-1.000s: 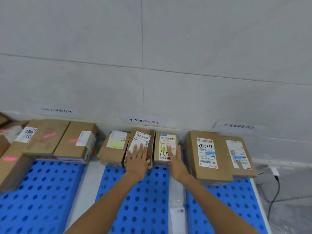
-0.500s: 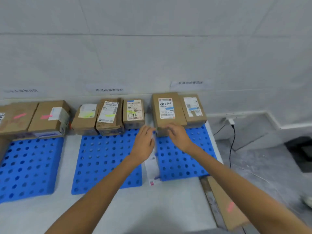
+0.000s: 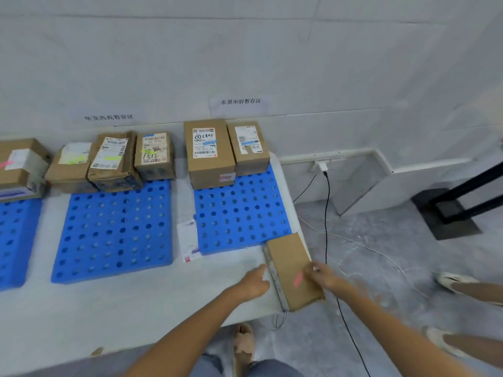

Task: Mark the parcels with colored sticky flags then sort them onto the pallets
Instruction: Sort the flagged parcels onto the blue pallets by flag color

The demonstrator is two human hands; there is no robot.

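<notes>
two hands, our left hand [image 3: 254,281] and right hand [image 3: 324,276], flank the parcel [image 3: 288,257] on its long sides at the table's [image 3: 136,303] right front corner; finger grip we cannot tell.

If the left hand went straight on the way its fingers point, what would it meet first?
The left hand would meet the left side of the flat parcel with the pink flag; blur hides whether it already touches.

I get bright, even light with no glare and only faint shadows around the blue pallet [image 3: 239,210]. In front of the pallet, the left hand [image 3: 254,281], right hand [image 3: 324,276] and box [image 3: 292,270] smear with motion blur. Right of it, wall lines bow.
</notes>
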